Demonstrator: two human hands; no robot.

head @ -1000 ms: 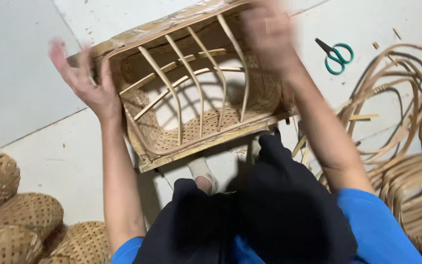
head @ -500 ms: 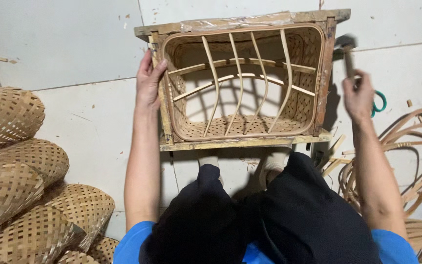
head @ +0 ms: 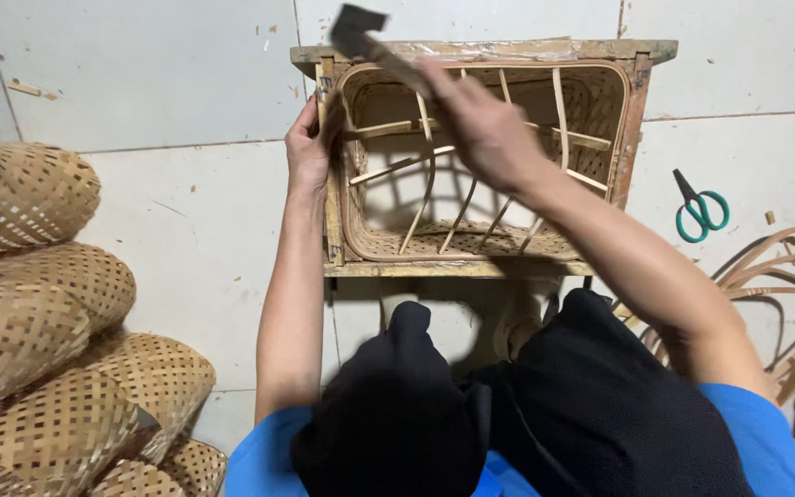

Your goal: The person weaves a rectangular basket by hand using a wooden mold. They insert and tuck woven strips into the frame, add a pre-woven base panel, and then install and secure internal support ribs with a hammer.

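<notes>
A pale tiled floor [head: 140, 83], scuffed and flecked with small chips, fills the scene, seen from above by a seated person in dark trousers and a blue top. On it, just ahead of the knees, stands a square wooden frame [head: 480, 48] with a half-woven bamboo basket [head: 471, 235] fitted inside; bare ribs curve up across the basket's open middle, and its woven bottom edge lies at the near side of the frame.

The left hand [head: 307, 152] is closed over the frame's left upright post, fingers wrapped around the wood. The right hand [head: 485, 124] hovers over the middle of the basket, gripping the handle of a hammer [head: 361, 35] whose dark head is raised above the frame's upper left corner, blurred and tilted; the hammer looks clear of the wood, though the blur makes this uncertain.

To the right of the frame, well apart from it, a pair of green-handled scissors [head: 699, 208] lies on the floor. Beyond the scissors, a loose coil of bamboo strips [head: 784, 276] is heaped. Well to the left of the frame, finished woven baskets [head: 29, 304] are stacked on their sides.
</notes>
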